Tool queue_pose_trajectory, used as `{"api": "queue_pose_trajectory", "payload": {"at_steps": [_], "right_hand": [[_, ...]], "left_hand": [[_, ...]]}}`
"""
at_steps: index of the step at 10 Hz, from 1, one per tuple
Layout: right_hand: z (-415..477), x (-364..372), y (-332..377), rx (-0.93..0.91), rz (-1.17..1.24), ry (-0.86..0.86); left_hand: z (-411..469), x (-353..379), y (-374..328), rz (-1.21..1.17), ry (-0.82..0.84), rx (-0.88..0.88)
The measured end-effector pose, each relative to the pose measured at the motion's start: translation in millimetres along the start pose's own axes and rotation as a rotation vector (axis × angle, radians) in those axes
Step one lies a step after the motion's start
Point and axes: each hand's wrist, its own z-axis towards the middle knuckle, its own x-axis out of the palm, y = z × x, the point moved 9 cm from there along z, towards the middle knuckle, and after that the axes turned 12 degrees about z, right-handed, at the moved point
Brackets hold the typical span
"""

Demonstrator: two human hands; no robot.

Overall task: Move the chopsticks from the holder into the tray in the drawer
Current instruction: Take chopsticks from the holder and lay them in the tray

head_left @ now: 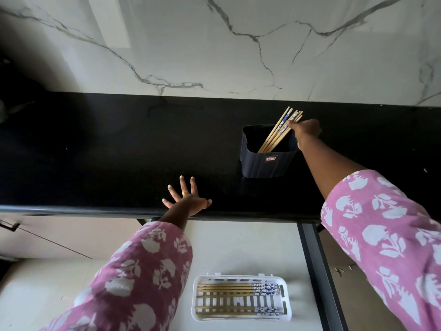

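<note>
A dark square holder (262,163) stands on the black counter, with several wooden chopsticks (276,132) leaning out toward its far right corner, their tops patterned blue and white. My right hand (305,130) reaches over the holder's right side, fingertips pinched on the upper ends of the chopsticks. My left hand (186,197) lies flat with fingers spread on the counter's front edge, holding nothing. Below, in the open drawer, a white slotted tray (241,278) holds several chopsticks (229,287) lying sideways, patterned ends to the right.
The black counter (95,151) runs the full width, backed by a white marble wall (214,44). The drawer's pale floor (238,244) surrounds the tray; its dark right rail (317,271) runs down beside it. Pink floral sleeves cover both forearms.
</note>
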Motion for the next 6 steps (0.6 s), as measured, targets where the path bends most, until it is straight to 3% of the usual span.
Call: {"api": "queue_pose_trajectory", "payload": {"at_steps": [1,4,6], "right_hand": [[0,2,-1,-0.021,-0.037,0.014],[-7,-25,14,-0.057,0.172,-0.069],[-29,-68,53,-0.266,0.239,-0.190]], "left_hand": [[1,0,0,0.006,-0.001,0.002],[-3,-2,0,-0.001,-0.003,0.004],[-7,-1,-4,0.002,-0.022,0.021]]}}
